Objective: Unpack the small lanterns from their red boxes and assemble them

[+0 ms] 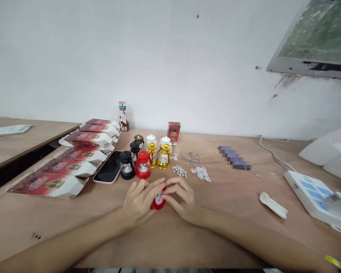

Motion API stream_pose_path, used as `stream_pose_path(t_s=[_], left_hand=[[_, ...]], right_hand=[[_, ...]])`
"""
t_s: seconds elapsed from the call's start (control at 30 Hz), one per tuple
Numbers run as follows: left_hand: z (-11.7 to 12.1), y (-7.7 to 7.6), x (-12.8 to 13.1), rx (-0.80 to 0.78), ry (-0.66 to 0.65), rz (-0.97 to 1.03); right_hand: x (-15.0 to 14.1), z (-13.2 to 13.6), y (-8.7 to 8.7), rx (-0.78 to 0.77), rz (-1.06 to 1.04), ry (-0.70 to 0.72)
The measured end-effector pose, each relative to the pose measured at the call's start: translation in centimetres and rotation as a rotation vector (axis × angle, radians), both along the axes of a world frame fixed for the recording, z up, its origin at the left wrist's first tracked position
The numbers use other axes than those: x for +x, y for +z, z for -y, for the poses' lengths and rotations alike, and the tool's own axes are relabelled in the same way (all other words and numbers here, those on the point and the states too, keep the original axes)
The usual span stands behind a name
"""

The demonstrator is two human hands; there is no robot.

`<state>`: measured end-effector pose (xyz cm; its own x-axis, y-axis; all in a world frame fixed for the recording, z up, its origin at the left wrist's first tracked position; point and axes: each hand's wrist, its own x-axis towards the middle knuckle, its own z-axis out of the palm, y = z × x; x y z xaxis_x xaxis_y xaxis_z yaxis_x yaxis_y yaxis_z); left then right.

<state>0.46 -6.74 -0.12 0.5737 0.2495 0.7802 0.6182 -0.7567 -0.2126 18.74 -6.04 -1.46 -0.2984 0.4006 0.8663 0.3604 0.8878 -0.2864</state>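
My left hand [139, 201] is closed around a small red lantern [158, 203], tipped so that its round base with a white centre faces me. At that base my right hand [183, 199] pinches with thumb and fingertips; whatever lies between them is too small to make out. Just beyond stand another red lantern [143, 165], black lanterns [127, 166], gold lanterns [163, 156] and white lanterns [166, 140]. Small white round pieces [179, 170], flat white pieces [202, 173] and thin metal wire pieces [191, 157] lie in loose piles behind my right hand.
Red printed cartons [61, 168] lie in a row at left, beside a phone [108, 168]. A small red box [174, 132] and a bottle [123, 117] stand near the wall. At right are a pixelated dark item [234, 157], a white strip [273, 205] and a power strip [315, 197].
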Motion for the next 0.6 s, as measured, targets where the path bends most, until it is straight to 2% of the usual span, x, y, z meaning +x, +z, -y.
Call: stream_pose_path(t_s=[0.2,0.4,0.6], left_hand=[[-0.1,-0.2,0.0,-0.032,0.078,0.010],[-1.1,0.2,-0.2,-0.140,-0.046,-0.062],[-1.2,0.5,-0.1,-0.124,-0.090,-0.037]], right_hand=[[-0.2,0.1,-0.4,-0.043,0.036,-0.029],[-0.2,0.3,-0.5,0.012,0.130,-0.048],[0.0,-0.3,-0.8,0.101,0.143,-0.036]])
